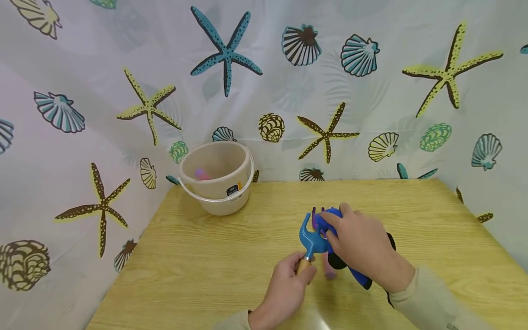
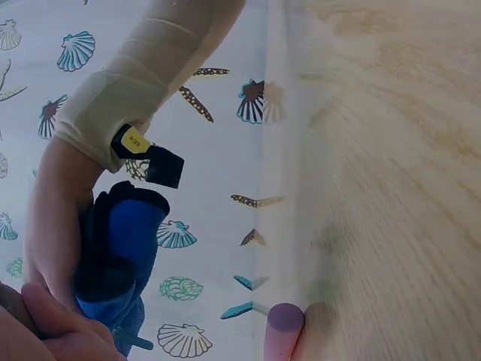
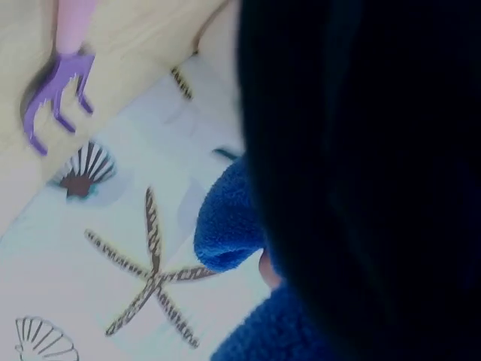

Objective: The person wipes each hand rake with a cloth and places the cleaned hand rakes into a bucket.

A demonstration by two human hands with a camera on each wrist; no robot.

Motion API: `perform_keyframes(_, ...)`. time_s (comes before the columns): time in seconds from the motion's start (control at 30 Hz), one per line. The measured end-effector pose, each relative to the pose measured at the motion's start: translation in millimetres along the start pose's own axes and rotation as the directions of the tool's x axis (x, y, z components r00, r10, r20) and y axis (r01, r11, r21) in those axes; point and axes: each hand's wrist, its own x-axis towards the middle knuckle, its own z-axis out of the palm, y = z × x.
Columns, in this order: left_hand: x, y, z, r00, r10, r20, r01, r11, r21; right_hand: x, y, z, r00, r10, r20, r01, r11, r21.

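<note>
My left hand (image 1: 284, 284) grips the wooden handle of a small hand rake (image 1: 312, 240) with a blue head, tines pointing up and away. My right hand (image 1: 360, 236) holds a blue fuzzy cloth (image 1: 360, 277) with black edging against the rake head. In the right wrist view the cloth (image 3: 229, 218) is close up, and a dark blurred shape hides much of the picture. Beneath the hands, partly covered, lies a purple rake (image 1: 314, 219) with a pink handle (image 1: 329, 268). The purple rake (image 3: 64, 98) shows fully tined in the right wrist view.
A beige bucket (image 1: 218, 201) with its handle down stands at the back left of the wooden table (image 1: 198, 266). A pink and purple object (image 1: 201, 173) leans inside it. A white curtain (image 1: 272, 87) printed with shells and starfish hangs around the table.
</note>
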Motion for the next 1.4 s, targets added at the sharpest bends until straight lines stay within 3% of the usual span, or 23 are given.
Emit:
perform_keyframes(0.23, 3.4, 1.1, -2.5, 1.0, -0.03, 0.0, 0.03, 0.996, -0.082, -17.8, -17.8, 1.4, 0.995, -0.097, 0.023, 0.097, 0.995, 0.025)
perform_keyframes(0.5, 0.6, -0.9, -0.7, 1.0, 0.027, 0.004, -0.026, 0.998, -0.064, -8.8, 5.1, 8.9, 0.999, -0.011, -0.04, 0.012, 1.0, 0.005)
perform_keyframes(0.67, -0.8, -1.1, 1.2, 1.0, 0.023, 0.004, -0.023, 0.998, -0.052, -9.7, 9.5, 10.2, 0.999, 0.017, -0.029, -0.018, 1.0, -0.005)
perform_keyframes(1.07, -0.4, 1.0, 2.8, 1.0, -0.016, 0.02, 0.018, 0.992, -0.123, -42.9, -30.2, 9.9, 0.977, -0.168, -0.13, 0.158, 0.984, -0.079)
perform_keyframes(1.2, 0.3, 2.1, 2.1, 1.0, -0.001, 0.011, 0.002, 0.99, -0.139, -42.6, -28.0, 17.4, 0.963, -0.203, -0.177, 0.199, 0.979, -0.04)
perform_keyframes(1.4, -1.1, 4.7, -1.7, 1.0, 0.006, -0.019, -0.009, 0.989, -0.149, -24.5, -3.9, 33.1, 0.961, -0.11, -0.252, 0.137, 0.986, 0.092)
